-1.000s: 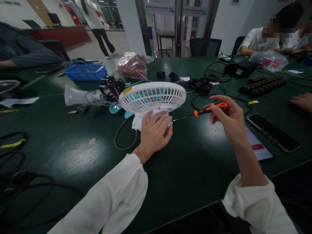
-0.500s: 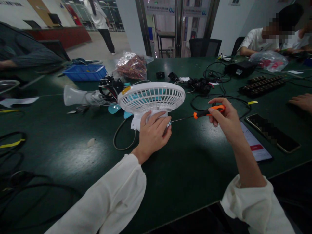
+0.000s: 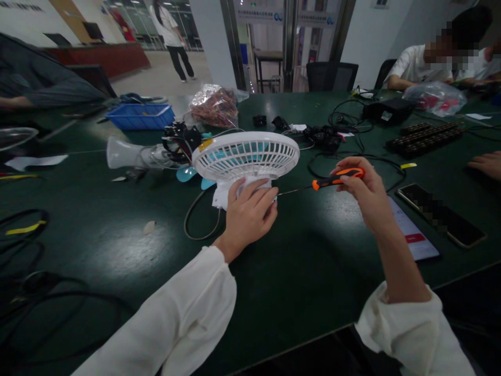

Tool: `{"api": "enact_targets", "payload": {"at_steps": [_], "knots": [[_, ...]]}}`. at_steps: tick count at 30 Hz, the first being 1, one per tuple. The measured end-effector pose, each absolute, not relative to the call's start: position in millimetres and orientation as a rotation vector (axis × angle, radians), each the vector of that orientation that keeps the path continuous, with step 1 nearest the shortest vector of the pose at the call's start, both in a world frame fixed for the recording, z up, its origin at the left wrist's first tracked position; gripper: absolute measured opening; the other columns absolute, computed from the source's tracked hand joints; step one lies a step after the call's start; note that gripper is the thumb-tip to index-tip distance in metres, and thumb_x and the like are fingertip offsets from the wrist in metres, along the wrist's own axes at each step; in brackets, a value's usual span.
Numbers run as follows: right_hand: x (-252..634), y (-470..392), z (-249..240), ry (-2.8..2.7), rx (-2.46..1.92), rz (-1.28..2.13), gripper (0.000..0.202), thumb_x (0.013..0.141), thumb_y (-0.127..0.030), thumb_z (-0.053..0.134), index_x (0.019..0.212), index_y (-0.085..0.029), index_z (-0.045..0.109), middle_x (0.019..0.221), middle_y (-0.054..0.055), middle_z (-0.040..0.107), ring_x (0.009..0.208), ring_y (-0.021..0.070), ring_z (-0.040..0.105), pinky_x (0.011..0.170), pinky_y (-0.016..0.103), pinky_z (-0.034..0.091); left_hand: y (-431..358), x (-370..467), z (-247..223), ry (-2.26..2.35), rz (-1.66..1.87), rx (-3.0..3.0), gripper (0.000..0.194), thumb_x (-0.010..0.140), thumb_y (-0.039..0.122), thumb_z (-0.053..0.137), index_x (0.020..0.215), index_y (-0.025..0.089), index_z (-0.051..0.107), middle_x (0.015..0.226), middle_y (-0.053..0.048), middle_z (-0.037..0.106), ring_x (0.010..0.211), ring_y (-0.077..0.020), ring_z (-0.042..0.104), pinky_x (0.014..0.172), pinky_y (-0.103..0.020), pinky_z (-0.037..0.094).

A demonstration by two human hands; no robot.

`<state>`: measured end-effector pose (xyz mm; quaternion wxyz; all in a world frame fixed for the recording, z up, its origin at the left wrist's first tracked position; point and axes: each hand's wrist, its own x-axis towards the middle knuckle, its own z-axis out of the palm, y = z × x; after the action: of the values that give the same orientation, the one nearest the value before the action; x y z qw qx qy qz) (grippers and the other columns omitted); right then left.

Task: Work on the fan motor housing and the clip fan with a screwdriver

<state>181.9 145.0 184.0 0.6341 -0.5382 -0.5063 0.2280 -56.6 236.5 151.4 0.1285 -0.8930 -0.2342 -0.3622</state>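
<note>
Left hand (image 3: 250, 216): clamped on white fan (image 3: 252, 171), at its base.
Right hand (image 3: 366, 196): fingers closed on screwdriver (image 3: 338, 179), shaft pointing at fan.
Fan location: mid-desk (image 3: 297, 292), set back from near edge.
Open room: between fan and near edge; dark phone (image 3: 442, 215) right of wrist.

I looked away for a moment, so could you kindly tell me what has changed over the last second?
The standing person in the background has moved to the picture's right. The right hand has shifted its fingers slightly on the screwdriver; nothing was let go. The left hand stays on the fan.
</note>
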Motion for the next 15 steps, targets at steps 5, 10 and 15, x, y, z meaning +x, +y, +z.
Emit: {"api": "enact_targets", "payload": {"at_steps": [5, 10, 15], "knots": [[179.1, 142.9, 188.2, -1.173, -1.057, 0.743, 0.035, 0.082, -0.031, 0.057, 0.116, -0.030, 0.050, 0.112, 0.003, 0.066, 0.083, 0.0167, 0.065, 0.062, 0.027, 0.052, 236.5, -57.3, 150.5, -0.700, -1.049, -2.608, 0.031, 0.083, 0.019, 0.054, 0.113, 0.020, 0.061, 0.109, -0.006, 0.072, 0.114, -0.0253, 0.060, 0.108, -0.052, 0.030], [174.1, 143.3, 187.4, -1.158, -1.095, 0.674, 0.036, 0.085, -0.040, 0.058, 0.119, -0.032, 0.049, 0.107, 0.003, 0.067, 0.067, 0.0134, 0.061, 0.055, 0.026, 0.050, 236.5, -57.0, 149.3, -0.720, -1.076, -2.628, 0.034, 0.082, 0.019, 0.055, 0.116, 0.020, 0.060, 0.112, -0.006, 0.070, 0.115, -0.0259, 0.059, 0.107, -0.052, 0.031], [169.7, 148.8, 181.2, -1.017, -1.147, 0.634, 0.025, 0.086, -0.043, 0.059, 0.105, -0.026, 0.056, 0.089, 0.000, 0.067, 0.050, 0.0073, 0.051, 0.045, 0.021, 0.044, 236.2, -56.3, 149.1, -0.708, -1.107, -2.607, 0.033, 0.082, 0.018, 0.054, 0.115, 0.018, 0.060, 0.113, -0.007, 0.070, 0.116, -0.0242, 0.059, 0.109, -0.050, 0.030]]}}
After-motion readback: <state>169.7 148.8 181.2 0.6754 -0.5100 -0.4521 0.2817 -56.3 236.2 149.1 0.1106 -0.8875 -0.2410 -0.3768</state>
